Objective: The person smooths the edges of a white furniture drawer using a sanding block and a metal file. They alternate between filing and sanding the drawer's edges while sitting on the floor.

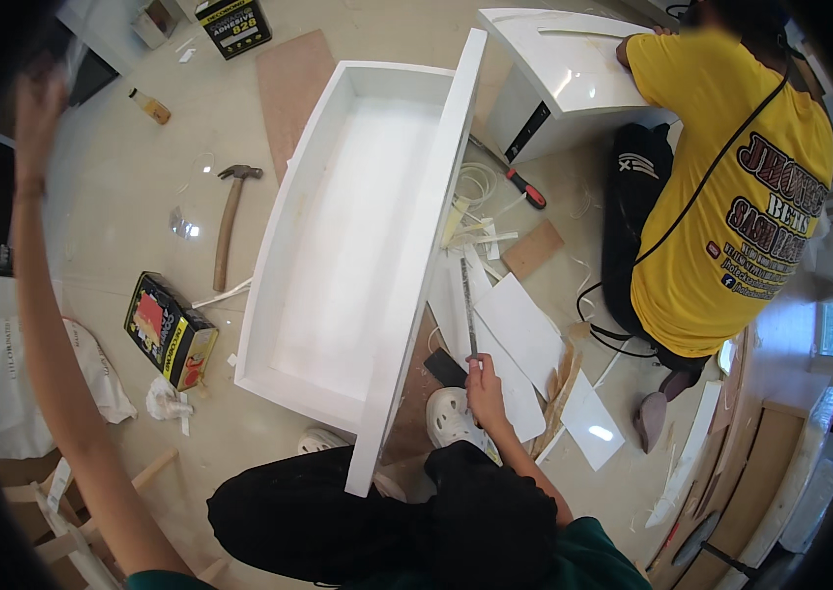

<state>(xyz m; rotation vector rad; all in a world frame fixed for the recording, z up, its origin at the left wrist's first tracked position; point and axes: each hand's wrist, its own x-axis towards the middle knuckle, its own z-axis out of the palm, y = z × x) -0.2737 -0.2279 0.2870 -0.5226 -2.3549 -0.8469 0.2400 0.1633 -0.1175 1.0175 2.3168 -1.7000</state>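
Observation:
A white drawer (338, 246) with a curved side stands in front of me, its long edge panel (416, 265) leaning by my knees. My right hand (485, 390), right of that panel, is closed around one end of a long, narrow grey file (468, 305), which points away from me. Far off to the left, my left arm is stretched out and raised. My left hand (40, 108) is smeared there near the picture's rim, so its fingers do not show clearly. Below the file, a small black flat piece (446, 369) lies near my white shoe (451, 418).
A claw hammer (229, 226), an open yellow-black box (171, 329) and a small bottle (149, 106) are left of the drawer. White offcuts (519, 320) and a red-black screwdriver (526, 187) lie right. A person in a yellow shirt (731, 197) works at another white drawer (574, 59).

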